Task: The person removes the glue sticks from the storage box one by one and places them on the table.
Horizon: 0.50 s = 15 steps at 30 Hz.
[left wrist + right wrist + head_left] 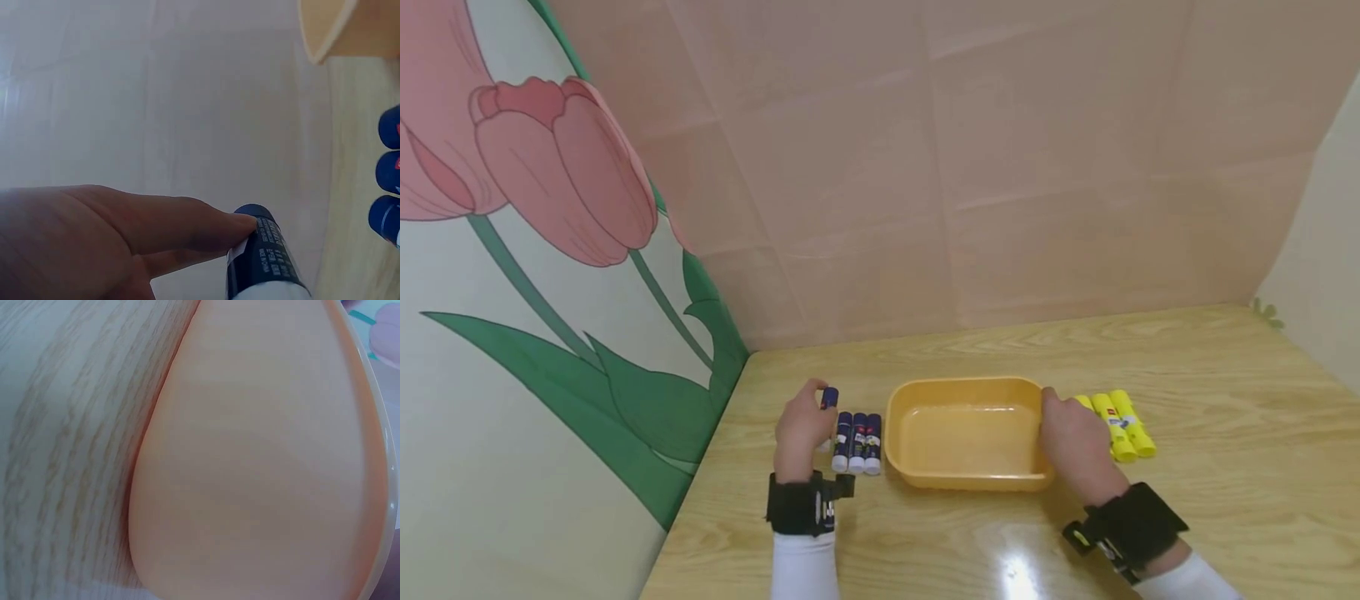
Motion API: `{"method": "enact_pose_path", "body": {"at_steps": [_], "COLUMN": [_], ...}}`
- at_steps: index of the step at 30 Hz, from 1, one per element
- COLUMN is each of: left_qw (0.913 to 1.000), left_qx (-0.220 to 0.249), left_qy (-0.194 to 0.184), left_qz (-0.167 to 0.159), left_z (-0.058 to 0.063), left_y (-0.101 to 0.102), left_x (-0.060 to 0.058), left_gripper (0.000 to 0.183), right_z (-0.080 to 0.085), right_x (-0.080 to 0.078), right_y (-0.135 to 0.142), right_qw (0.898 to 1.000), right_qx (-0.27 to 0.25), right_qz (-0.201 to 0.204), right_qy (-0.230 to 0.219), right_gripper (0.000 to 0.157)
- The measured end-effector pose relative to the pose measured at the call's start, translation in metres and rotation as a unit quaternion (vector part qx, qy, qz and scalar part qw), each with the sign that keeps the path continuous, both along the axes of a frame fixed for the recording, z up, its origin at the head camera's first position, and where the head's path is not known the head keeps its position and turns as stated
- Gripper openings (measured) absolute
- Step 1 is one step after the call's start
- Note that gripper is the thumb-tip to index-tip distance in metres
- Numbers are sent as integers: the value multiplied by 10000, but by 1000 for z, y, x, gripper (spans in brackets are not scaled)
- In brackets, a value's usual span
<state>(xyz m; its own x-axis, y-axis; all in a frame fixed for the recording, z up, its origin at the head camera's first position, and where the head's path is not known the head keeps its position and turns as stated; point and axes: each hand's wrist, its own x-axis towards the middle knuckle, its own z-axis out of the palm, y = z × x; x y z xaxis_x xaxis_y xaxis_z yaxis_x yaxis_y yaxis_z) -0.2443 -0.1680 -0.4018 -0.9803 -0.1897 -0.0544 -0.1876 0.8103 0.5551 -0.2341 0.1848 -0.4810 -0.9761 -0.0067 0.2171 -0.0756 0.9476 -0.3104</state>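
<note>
My left hand [801, 429] pinches a dark blue glue stick [262, 253] with a white lower end, thumb against its label. Right beside that hand, three similar blue glue sticks [857, 443] lie side by side on the table, white ends toward me. An orange-yellow plastic basin [970, 481] sits between my hands with nothing inside it. With my right hand [1078, 442] I grip its right rim; in the right wrist view the basin's outer wall [250, 456] fills most of the picture, and the fingers are hidden.
Several yellow tube-shaped sticks [1123, 425] lie just right of the basin, partly behind my right hand. The wooden table [917, 550] meets a pink-covered wall [1000, 167] at the back and a tulip-painted wall [572, 167] on the left.
</note>
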Motion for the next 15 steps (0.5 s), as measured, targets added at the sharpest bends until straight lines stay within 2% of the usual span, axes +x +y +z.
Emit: {"method": "enact_pose_path", "body": {"at_steps": [6,15], "left_qw": [9997,9976], "left_qx": [-4,174], "left_qy": [-192,-516], "left_qz": [178,426], "left_z": [-8,-27], "left_y": [-8,-18], "left_x": [-7,-11], "left_gripper": [46,43], "right_z": [5,9], "right_x": [2,8], "right_y": [-1,-4], "right_qw": [10000,10000], "right_qx": [15,41], "right_qz": [-2,16], "right_qy": [-6,26], "right_gripper": [12,12]}}
